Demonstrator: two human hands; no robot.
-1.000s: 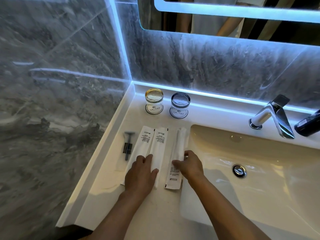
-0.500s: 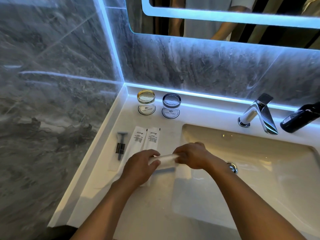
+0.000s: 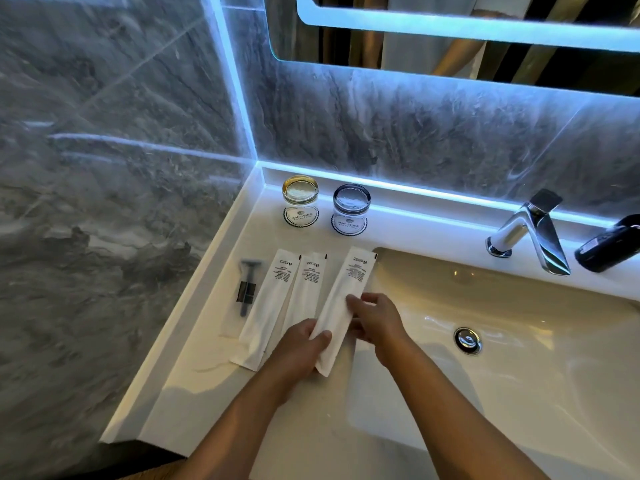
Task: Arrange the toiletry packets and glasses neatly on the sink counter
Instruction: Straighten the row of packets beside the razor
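Observation:
Three long white toiletry packets lie side by side on the white sink counter (image 3: 207,344). My left hand (image 3: 298,355) grips the near end of the rightmost packet (image 3: 349,292), and my right hand (image 3: 375,318) pinches its right edge at mid-length. That packet points away from me, printed end far. The left packet (image 3: 266,299) and the middle packet (image 3: 306,289) lie flat beside it, the middle one partly under my left hand. A clear-wrapped black razor (image 3: 246,289) lies furthest left. An amber glass (image 3: 300,199) and a grey-blue glass (image 3: 350,207) stand upside down on round coasters at the back.
The basin (image 3: 519,358) with its chrome drain (image 3: 468,339) fills the right side. A chrome tap (image 3: 533,233) and a dark bottle (image 3: 609,247) stand behind it. Marble walls close off the left and back; a lit mirror hangs above.
The rightmost packet was lifted and turned crosswise between both hands, then brought back lengthwise with its printed end now at the far side. Both hands stay on it.

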